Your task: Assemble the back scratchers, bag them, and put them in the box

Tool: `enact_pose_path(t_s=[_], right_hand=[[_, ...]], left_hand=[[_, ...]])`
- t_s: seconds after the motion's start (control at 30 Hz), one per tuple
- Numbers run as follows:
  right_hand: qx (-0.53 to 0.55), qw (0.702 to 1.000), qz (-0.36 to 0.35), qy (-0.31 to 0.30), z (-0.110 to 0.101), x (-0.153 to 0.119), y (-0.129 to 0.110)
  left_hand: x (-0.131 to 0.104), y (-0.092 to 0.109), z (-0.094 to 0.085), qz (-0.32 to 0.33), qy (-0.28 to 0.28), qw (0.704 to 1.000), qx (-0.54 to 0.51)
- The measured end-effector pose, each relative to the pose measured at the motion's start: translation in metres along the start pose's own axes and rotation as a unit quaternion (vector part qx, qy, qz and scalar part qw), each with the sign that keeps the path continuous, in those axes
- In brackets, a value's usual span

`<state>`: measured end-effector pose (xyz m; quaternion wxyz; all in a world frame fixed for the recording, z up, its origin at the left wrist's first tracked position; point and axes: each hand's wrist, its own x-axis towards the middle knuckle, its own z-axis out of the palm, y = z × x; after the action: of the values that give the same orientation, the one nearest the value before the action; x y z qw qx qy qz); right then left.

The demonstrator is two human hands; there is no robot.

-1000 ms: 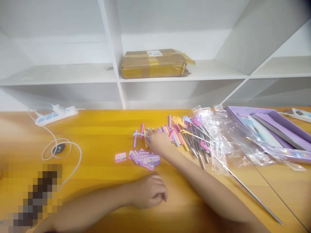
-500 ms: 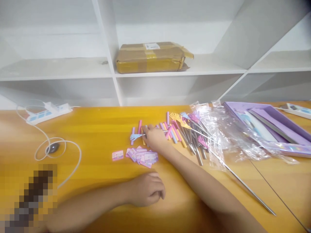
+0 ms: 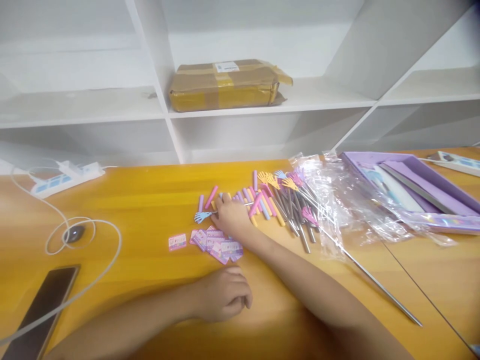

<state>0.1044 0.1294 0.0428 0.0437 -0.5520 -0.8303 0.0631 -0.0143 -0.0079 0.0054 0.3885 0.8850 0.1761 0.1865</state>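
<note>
A yellow table [image 3: 150, 200] stands before white shelves [image 3: 165, 115] holding one parcel [image 3: 225, 85]. The left hand [image 3: 223, 300] rests curled, empty. Beyond it, the right hand [image 3: 232, 217] pinches one blue back scratcher [image 3: 202, 216]; one loose card [image 3: 177, 242] lies left.

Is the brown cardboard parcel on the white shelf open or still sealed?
Sealed, as far as visible: the parcel lies flat on the shelf, yellowish tape crossing its top; no flap stands open.

I see a blue hand-shaped scratcher [image 3: 203, 216] lying flat on the yellow desk. Its claw points left, just beside pastel sleeves.
</note>
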Motion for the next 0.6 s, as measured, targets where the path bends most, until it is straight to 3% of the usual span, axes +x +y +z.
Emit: enact_pose_path(t_s=[0.2,0.3,0.37,0.43,0.5,0.57,0.6], right_hand=[[0.063,0.998,0.026,0.003,-0.015,0.001,0.000],[0.112,0.992,0.045,0.018,-0.039,-0.002,0.009],[0.149,0.987,0.046,0.028,-0.059,-0.010,0.018],[0.184,0.982,0.035,0.029,-0.076,-0.029,0.028],[0.247,0.969,0.007,0.023,-0.084,-0.057,0.035],[0.384,0.923,-0.037,0.010,-0.080,-0.091,0.038],[0.425,0.904,-0.053,-0.009,-0.075,-0.108,0.039]], left_hand=[[0.001,-0.002,0.000,-0.005,0.009,1.000,-0.027],[0.001,0.001,-0.005,-0.027,0.037,0.995,-0.092],[-0.001,0.003,-0.005,-0.072,0.074,0.973,-0.205],[-0.002,0.005,-0.001,-0.109,0.108,0.927,-0.343],[-0.003,0.007,0.008,-0.108,0.127,0.856,-0.489],[-0.003,0.008,0.018,-0.088,0.128,0.759,-0.633],[-0.002,0.008,0.023,-0.091,0.120,0.725,-0.672]])
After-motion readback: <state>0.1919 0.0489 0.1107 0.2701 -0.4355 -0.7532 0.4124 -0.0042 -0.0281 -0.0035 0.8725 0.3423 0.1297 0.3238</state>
